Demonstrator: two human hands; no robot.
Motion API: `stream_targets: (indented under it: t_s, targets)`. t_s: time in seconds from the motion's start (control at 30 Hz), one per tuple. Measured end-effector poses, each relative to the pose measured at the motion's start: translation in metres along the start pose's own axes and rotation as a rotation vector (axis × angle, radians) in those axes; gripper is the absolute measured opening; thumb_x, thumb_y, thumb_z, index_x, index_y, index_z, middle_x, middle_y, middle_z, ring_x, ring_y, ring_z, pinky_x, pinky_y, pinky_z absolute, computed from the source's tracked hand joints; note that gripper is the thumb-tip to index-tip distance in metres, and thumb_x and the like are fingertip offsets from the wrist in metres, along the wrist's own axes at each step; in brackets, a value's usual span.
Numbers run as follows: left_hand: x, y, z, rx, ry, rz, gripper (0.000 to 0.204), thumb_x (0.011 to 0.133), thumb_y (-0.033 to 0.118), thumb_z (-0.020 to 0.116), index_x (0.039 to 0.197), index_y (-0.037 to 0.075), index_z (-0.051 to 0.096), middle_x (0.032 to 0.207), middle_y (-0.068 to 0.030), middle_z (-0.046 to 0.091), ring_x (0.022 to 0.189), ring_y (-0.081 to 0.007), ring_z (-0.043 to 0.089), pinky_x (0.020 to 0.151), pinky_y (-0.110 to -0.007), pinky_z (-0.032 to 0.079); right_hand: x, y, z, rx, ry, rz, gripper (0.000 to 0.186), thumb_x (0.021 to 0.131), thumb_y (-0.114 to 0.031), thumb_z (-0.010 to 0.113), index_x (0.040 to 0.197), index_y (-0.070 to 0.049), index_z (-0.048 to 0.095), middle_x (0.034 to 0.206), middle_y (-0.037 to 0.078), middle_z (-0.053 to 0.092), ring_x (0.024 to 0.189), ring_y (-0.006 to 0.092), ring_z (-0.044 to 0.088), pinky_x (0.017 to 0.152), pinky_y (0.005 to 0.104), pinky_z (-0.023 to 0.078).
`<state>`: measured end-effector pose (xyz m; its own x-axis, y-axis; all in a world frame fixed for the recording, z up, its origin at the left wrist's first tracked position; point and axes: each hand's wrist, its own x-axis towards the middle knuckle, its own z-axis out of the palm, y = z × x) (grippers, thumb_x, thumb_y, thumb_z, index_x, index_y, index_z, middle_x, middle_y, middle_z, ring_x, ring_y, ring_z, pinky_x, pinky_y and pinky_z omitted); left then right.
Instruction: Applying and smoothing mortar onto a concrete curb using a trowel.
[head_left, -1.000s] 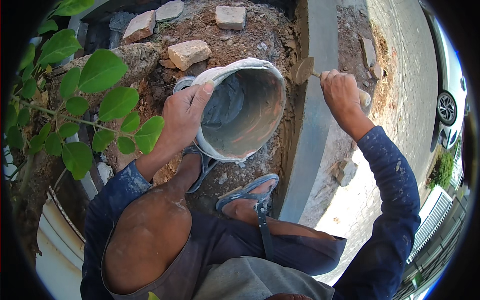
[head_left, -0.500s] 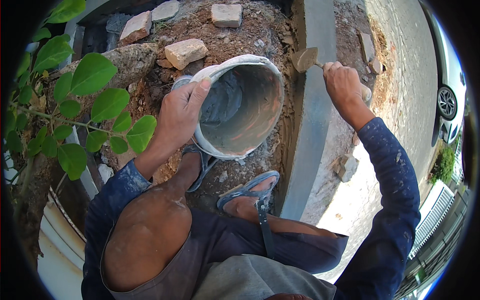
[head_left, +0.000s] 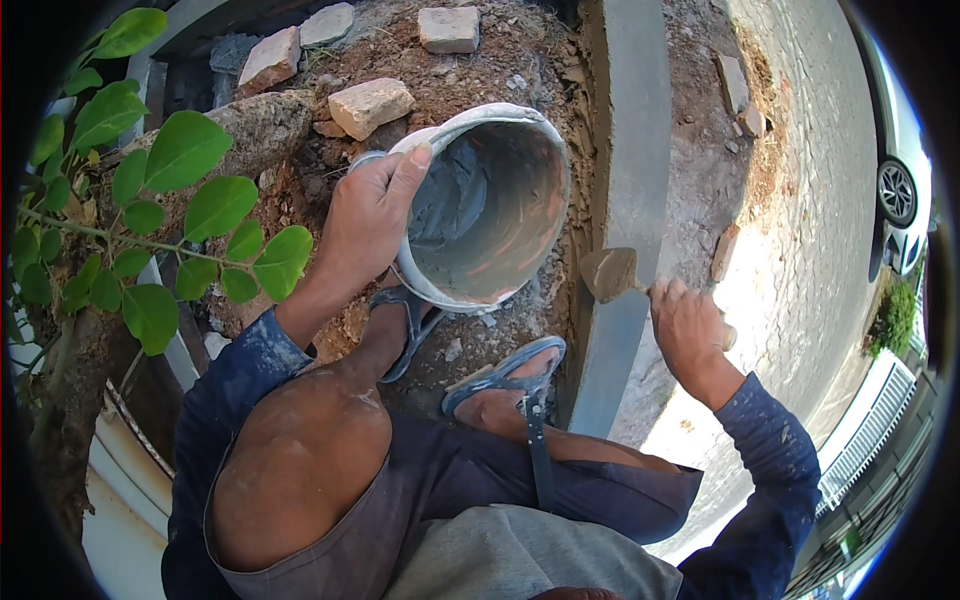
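My left hand [head_left: 372,215] grips the rim of a white bucket [head_left: 556,235], thumb over the edge. The bucket is tilted toward me, and wet grey mortar [head_left: 450,195] clings to its inside. A trowel [head_left: 610,274] is in my right hand [head_left: 688,335], fingers wrapped round its handle. Its mortar-stained blade lies over the left edge of a long grey low wall [head_left: 638,150]; whether it touches the surface I cannot tell. The smooth grey top of this wall runs from far to near, just right of the bucket.
Broken bricks [head_left: 371,107] lie on the soil beyond the bucket. A leafy branch [head_left: 150,240] reaches in from the left beside a trunk. My sandalled feet [head_left: 510,385] stand close below the bucket. Right of the wall are a brick piece [head_left: 725,252], paving and a parked car [head_left: 898,170].
My right hand and the trowel have moved nearer to me along the wall. My left hand still holds the bucket, which has shifted only slightly.
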<state>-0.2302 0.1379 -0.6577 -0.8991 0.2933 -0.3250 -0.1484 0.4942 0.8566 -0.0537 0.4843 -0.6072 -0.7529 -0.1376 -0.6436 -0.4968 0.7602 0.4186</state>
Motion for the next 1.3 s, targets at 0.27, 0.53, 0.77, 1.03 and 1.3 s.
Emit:
stream_targets:
  t_s: [0.27, 0.53, 0.77, 1.03, 1.3]
  targets:
    - [0.0, 0.005, 0.003, 0.013, 0.029, 0.048, 0.056, 0.103, 0.045, 0.048, 0.078, -0.004, 0.056, 0.059, -0.0091, 0.041, 0.056, -0.0191, 0.041, 0.055, -0.039, 0.037, -0.009, 0.045, -0.083, 0.656, 0.051, 0.24, 0.023, 0.079, -0.005, 0.062, 0.1, -0.005, 0.054, 0.082, 0.018, 0.063, 0.071, 0.0394, 0.065, 0.063, 0.0474, 0.051]
    - [-0.002, 0.016, 0.015, 0.042, -0.005, 0.114, 0.054, 0.103, 0.044, 0.048, 0.078, -0.003, 0.056, 0.056, -0.0093, 0.042, 0.053, -0.0182, 0.039, 0.052, -0.039, 0.036, 0.067, -0.035, -0.056, 0.809, 0.052, 0.075, 0.02, 0.086, -0.013, 0.057, 0.101, -0.002, 0.051, 0.084, 0.022, 0.065, 0.075, 0.0421, 0.065, 0.067, 0.0522, 0.052]
    - [-0.005, 0.013, 0.015, 0.074, -0.004, 0.11, 0.052, 0.103, 0.042, 0.048, 0.077, -0.002, 0.055, 0.056, -0.0096, 0.041, 0.053, -0.0189, 0.038, 0.052, -0.039, 0.036, 0.065, -0.065, -0.055, 0.999, -0.066, -0.117, 0.019, 0.087, -0.015, 0.056, 0.096, 0.001, 0.056, 0.08, 0.024, 0.066, 0.073, 0.0435, 0.065, 0.068, 0.0521, 0.053]
    - [-0.004, 0.01, 0.011, 0.067, 0.041, 0.078, 0.053, 0.104, 0.042, 0.048, 0.077, -0.003, 0.056, 0.057, -0.0096, 0.041, 0.053, -0.018, 0.039, 0.052, -0.039, 0.036, 0.053, -0.027, -0.059, 1.485, -0.207, -0.349, 0.015, 0.08, -0.011, 0.057, 0.087, 0.002, 0.061, 0.069, 0.018, 0.062, 0.055, 0.0287, 0.061, 0.054, 0.0408, 0.05]
    - [-0.006, -0.015, -0.007, -0.002, 0.034, 0.028, 0.049, 0.105, 0.041, 0.046, 0.093, -0.004, 0.06, 0.075, -0.004, 0.053, 0.07, -0.0116, 0.047, 0.065, -0.031, 0.041, 0.021, 0.082, -0.037, 1.822, -0.627, -0.042, 0.006, 0.077, -0.007, 0.06, 0.081, -0.004, 0.063, 0.065, -0.001, 0.056, 0.048, 0.0065, 0.049, 0.043, 0.0224, 0.037]
